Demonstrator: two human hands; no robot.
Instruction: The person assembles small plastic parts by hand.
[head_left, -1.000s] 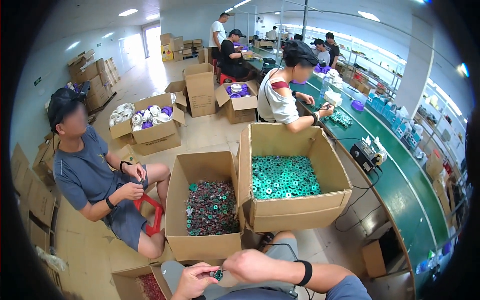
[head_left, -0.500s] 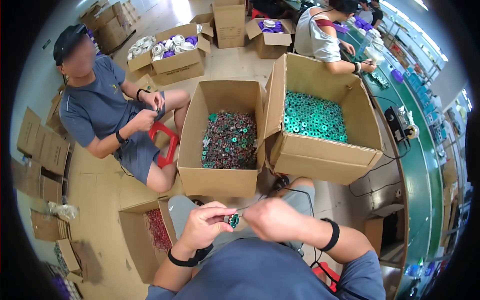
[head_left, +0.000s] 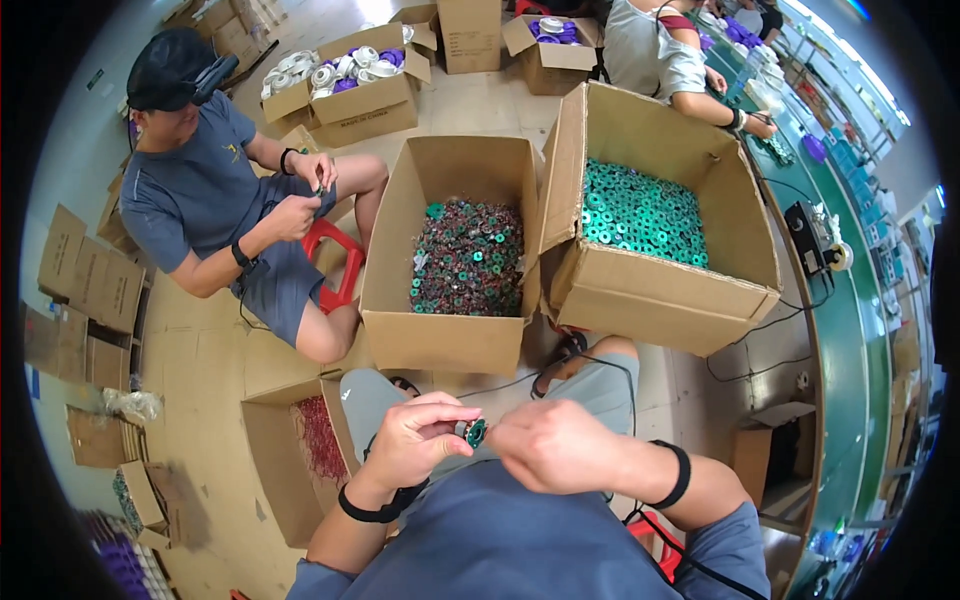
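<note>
My left hand (head_left: 420,440) pinches a small round green circuit board (head_left: 475,432) with a dark hole in its middle, between thumb and fingers over my lap. Just right of it is my right hand (head_left: 560,445), curled with its fingertips close to the board's face. Whatever those fingertips may grip is hidden. Ahead of my knees stands an open cardboard box (head_left: 440,343) of mixed green rings and dark reddish parts. To its right a larger box (head_left: 660,305) holds many green ring-shaped boards. By my left leg, a low carton (head_left: 275,450) contains thin red pieces.
A co-worker (head_left: 190,190) sits at left on a red stool (head_left: 340,262), handling a small part. Another person (head_left: 655,55) works at the long green bench (head_left: 840,350) on the right. Cartons of white and purple parts (head_left: 357,72) stand behind. A black cable (head_left: 735,370) crosses the floor.
The view has shifted a little, so the boxes sit higher and further right. My hands keep their pose around the board, the right one slightly lower. The co-worker's head has turned.
</note>
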